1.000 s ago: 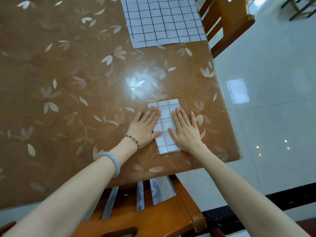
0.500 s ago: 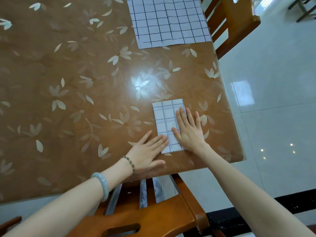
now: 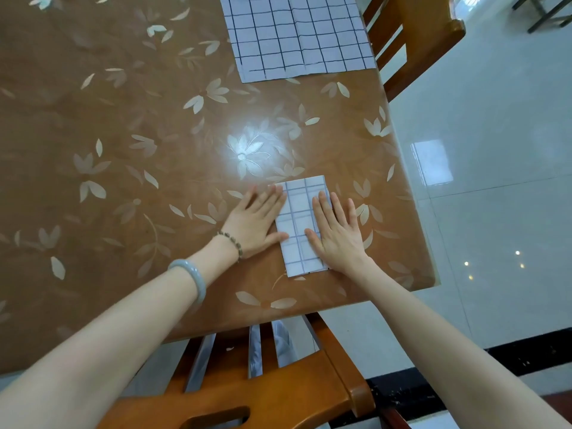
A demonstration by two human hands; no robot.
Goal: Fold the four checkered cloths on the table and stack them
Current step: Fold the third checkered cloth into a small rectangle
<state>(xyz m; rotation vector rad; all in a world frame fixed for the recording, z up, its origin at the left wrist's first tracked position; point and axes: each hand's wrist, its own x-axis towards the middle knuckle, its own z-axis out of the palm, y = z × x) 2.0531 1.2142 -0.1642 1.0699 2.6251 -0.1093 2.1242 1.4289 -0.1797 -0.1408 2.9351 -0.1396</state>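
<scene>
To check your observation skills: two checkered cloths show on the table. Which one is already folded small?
The near cloth, a small rectangle touched by the left hand and right hand; the far cloth lies spread out.
</scene>
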